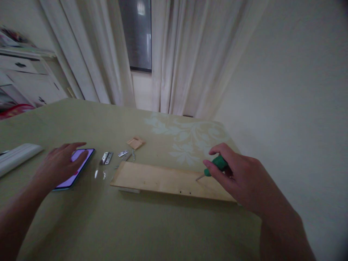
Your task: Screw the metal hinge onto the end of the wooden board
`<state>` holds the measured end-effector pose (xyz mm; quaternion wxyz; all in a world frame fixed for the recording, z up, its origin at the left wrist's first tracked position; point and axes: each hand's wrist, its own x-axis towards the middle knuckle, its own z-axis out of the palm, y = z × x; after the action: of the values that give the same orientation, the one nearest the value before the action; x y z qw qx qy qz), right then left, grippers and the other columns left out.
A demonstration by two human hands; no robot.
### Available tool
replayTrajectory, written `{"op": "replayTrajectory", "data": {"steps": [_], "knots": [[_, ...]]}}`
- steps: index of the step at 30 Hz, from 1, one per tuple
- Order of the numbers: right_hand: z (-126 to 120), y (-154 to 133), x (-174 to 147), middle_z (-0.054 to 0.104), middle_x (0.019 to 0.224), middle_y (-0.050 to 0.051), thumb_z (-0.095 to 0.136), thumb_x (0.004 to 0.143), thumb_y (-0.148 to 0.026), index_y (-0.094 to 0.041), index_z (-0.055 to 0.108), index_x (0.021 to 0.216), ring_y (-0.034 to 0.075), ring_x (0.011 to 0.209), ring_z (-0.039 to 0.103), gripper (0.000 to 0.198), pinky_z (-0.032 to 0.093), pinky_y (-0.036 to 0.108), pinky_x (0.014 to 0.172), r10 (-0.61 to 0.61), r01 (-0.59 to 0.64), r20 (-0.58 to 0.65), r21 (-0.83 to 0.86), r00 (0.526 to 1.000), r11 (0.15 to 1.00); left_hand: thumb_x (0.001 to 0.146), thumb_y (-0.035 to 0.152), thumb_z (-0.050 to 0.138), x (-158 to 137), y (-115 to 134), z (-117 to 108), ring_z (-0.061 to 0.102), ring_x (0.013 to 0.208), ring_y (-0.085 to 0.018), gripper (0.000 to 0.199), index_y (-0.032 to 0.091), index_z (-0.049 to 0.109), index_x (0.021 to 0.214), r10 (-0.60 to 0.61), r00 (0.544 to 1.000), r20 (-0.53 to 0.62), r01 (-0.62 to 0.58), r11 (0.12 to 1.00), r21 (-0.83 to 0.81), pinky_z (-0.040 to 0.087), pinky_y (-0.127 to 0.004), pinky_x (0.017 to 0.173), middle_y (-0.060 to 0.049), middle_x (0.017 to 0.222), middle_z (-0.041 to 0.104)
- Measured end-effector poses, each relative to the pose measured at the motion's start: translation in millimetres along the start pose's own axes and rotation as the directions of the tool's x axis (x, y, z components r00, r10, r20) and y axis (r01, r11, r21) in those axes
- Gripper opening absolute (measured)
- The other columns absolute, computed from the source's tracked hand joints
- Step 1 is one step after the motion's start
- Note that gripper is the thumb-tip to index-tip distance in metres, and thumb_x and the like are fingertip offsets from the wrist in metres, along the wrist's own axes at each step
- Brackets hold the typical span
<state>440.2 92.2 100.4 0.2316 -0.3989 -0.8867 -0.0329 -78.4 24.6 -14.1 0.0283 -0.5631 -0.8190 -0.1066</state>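
Observation:
A screwdriver with a green handle [219, 164] is gripped in my right hand [241, 177], its shaft slanting down to the left over a long wooden board [163, 178]. Whether the tip touches the wood I cannot tell. Two dark holes show near the board's front edge, with fainter marks further left. My left hand [61, 161] lies over a smartphone [77, 173] with a lit purple screen, fingers stretched out. Between phone and board rest a metal hinge [106, 158], a smaller hinge [123, 153] and some screws [133, 155].
A small square wooden piece [136, 143] lies behind the board. At the left edge is a long white object [20, 157]. The green-patterned table [174, 232] meets a wall [299, 90] on the right and curtains [190, 54] behind. A white cabinet [29, 76] stands far left.

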Motion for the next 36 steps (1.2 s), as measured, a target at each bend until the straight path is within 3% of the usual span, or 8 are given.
{"op": "replayTrajectory", "data": {"steps": [5,9,13,17,24,31,33,36], "knots": [[0,-3,2,0.072,0.073,-0.004,0.061,0.111,-0.050,-0.025,0.061,0.114,0.014,0.049,0.060,0.025,0.041,0.025,0.053,0.010,-0.011,0.010,0.008,1.000,1.000,0.106,0.058,0.041,-4,101,-21,0.077,0.102,-0.028,0.054,0.019,0.074,0.124,0.204,0.979,0.016,-0.189,0.932,-0.308,0.060,-0.044,0.100,-0.010,0.121,0.082],[-2,-4,2,0.076,0.085,0.000,0.061,0.109,-0.041,-0.024,0.059,0.119,0.016,0.057,0.065,0.019,0.044,0.026,0.058,0.027,-0.029,0.041,0.027,0.999,0.999,0.106,0.065,0.052,-18,166,-14,0.065,0.143,-0.035,0.059,0.024,0.073,0.143,0.597,0.791,0.131,-0.530,0.777,-0.338,0.049,-0.052,0.123,-0.012,0.151,0.074],[-4,-3,0,0.072,0.077,-0.003,0.062,0.109,-0.044,-0.025,0.059,0.109,0.016,0.056,0.062,0.019,0.042,0.026,0.058,0.041,-0.042,0.064,0.011,0.997,0.999,0.086,0.061,0.084,-36,190,-1,0.046,0.162,-0.040,0.104,0.026,0.041,0.174,0.691,0.648,0.321,-0.638,0.722,-0.266,0.038,-0.058,0.133,-0.015,0.179,0.046],[-3,-1,-1,0.064,0.065,-0.005,0.064,0.109,-0.055,-0.026,0.058,0.096,0.015,0.049,0.056,0.033,0.034,0.027,0.054,0.063,-0.062,0.004,-0.068,0.998,0.996,0.070,0.040,0.092,-35,167,8,0.034,0.168,-0.044,0.129,0.027,0.026,0.180,0.608,0.673,0.422,-0.613,0.777,-0.141,0.028,-0.063,0.137,-0.016,0.183,0.037],[-3,1,0,0.075,0.087,-0.004,0.079,0.100,-0.027,-0.024,0.066,0.112,0.012,0.066,0.068,0.018,0.051,0.024,0.064,0.005,0.013,-0.157,0.112,0.988,0.994,0.075,0.034,0.084,-16,134,21,0.058,0.151,-0.043,0.104,0.020,0.046,0.171,0.614,0.670,0.417,-0.609,0.776,-0.164,0.044,-0.056,0.128,-0.019,0.161,0.064],[22,-19,8,0.083,0.117,0.005,0.076,0.106,-0.021,-0.026,0.070,0.128,0.018,0.107,0.080,0.023,0.063,0.030,0.099,-0.169,0.231,-0.458,0.083,0.873,0.969,0.076,0.044,0.086,-32,136,28,0.038,0.167,-0.044,0.114,0.020,0.035,0.176,0.627,0.712,0.316,-0.613,0.774,-0.155,0.023,-0.063,0.140,-0.019,0.180,0.043],[38,-32,24,0.082,0.124,0.009,0.072,0.108,-0.019,-0.025,0.071,0.130,0.021,0.115,0.078,0.023,0.063,0.033,0.104,-0.247,0.304,-0.473,0.047,0.846,0.951,0.077,0.041,0.087,-37,136,32,0.039,0.167,-0.043,0.110,0.023,0.038,0.174,0.617,0.745,0.254,-0.600,0.786,-0.150,0.019,-0.064,0.141,-0.017,0.180,0.044],[64,-60,64,0.079,0.130,0.011,0.061,0.113,-0.019,-0.020,0.070,0.137,0.023,0.118,0.074,0.026,0.060,0.035,0.106,-0.404,0.407,-0.281,-0.053,0.870,0.912,0.078,0.042,0.088,-41,138,38,0.048,0.160,-0.043,0.103,0.023,0.045,0.169,0.592,0.787,0.175,-0.570,0.806,-0.163,0.028,-0.063,0.137,-0.018,0.171,0.055]]}}
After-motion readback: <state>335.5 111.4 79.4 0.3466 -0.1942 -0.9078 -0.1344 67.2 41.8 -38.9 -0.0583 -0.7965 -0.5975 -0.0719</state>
